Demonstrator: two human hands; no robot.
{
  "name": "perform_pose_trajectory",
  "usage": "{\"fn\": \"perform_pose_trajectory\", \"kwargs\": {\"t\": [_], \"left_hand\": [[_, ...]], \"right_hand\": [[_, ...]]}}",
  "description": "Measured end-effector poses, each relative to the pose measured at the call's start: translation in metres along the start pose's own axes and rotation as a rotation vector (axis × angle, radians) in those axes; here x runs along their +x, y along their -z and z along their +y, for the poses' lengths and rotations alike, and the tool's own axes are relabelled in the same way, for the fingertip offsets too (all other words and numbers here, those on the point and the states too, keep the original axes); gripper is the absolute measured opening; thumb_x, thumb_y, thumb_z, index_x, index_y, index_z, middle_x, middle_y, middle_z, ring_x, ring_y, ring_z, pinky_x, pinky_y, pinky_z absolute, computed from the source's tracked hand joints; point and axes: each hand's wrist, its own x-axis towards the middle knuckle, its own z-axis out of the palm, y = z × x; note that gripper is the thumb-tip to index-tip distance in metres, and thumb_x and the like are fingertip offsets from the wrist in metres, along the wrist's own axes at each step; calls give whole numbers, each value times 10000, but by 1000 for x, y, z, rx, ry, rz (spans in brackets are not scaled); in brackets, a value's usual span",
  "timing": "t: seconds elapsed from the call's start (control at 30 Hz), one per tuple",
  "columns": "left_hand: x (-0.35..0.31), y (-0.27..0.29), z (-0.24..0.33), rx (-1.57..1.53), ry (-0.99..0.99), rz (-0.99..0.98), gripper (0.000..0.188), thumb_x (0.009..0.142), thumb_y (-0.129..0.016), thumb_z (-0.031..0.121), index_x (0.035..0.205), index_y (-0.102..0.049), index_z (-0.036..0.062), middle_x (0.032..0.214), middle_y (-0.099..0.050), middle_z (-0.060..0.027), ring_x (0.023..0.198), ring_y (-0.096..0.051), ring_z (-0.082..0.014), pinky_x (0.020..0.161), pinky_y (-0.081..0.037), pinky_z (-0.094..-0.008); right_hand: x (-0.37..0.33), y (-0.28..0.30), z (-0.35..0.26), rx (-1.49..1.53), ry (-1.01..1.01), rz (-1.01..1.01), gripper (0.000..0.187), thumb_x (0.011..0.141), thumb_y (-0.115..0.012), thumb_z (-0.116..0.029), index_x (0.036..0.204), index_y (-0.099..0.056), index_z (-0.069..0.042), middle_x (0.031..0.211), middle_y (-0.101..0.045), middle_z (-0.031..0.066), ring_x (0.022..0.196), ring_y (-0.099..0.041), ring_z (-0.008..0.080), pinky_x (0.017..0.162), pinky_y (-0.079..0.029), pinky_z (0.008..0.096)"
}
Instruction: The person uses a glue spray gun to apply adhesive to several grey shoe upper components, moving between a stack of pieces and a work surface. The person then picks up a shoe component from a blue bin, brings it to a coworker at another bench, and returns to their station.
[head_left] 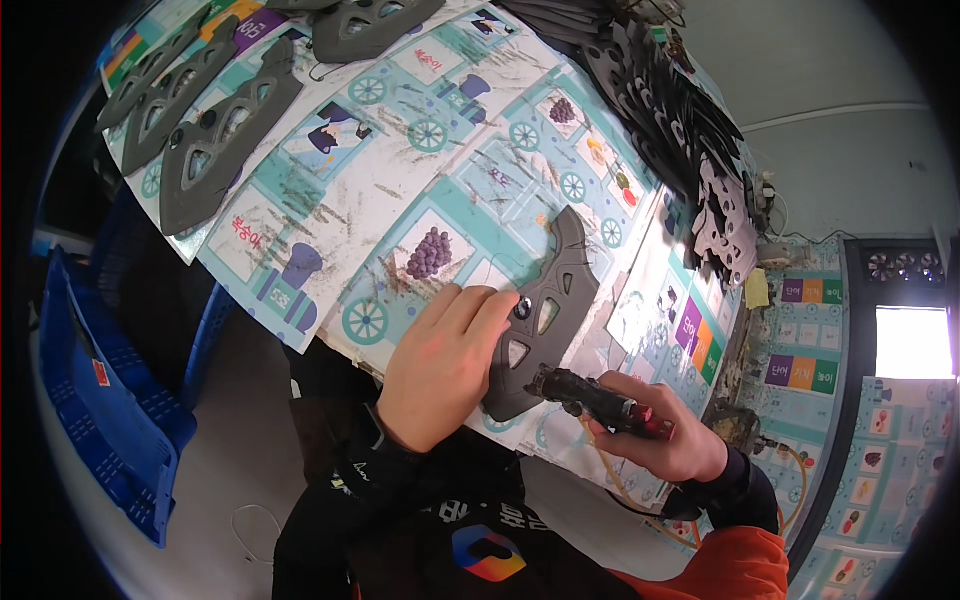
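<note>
A dark grey curved panel with cut-out openings (566,318) lies at the near edge of the covered table. My left hand (440,360) is closed on its left side, fingers bent and pressed together, fingertips beside a small round black knob (522,308) on the panel. In my right hand (672,432) is a black hand-held air tool with a red rear end (610,404), its tip at the panel's lower right edge. A thin yellow-orange hose (604,462) runs below the tool. What the tool's tip touches is too small to tell.
Several similar grey panels (235,135) lie at the far left. Dark pieces are heaped (650,110) along the far right edge, with lighter grey ones (722,225) nearby. The printed table sheet (385,190) bears dark scuffs. Blue crates (110,400) stand on the floor at left.
</note>
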Motion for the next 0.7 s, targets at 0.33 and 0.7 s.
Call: {"fn": "perform_pose_trajectory", "kwargs": {"t": [0.33,0.7], "left_hand": [[0,0,-1,-12,1,1,309,850,-705,-5,1150,-634,20,1040,-658,-117,942,-614,-333,811,-509,-410],[0,1,1,-12,17,10,308,845,-715,-6,1144,-643,20,1040,-659,-117,939,-617,-333,804,-513,-406]], "right_hand": [[3,-3,-5,-5,8,-22,306,896,-665,-56,1180,-574,11,772,-555,81,655,-480,156,620,-404,314],[-2,-1,1,39,32,37,338,905,-666,-49,1217,-561,27,795,-588,93,663,-499,146,629,-418,312]]}}
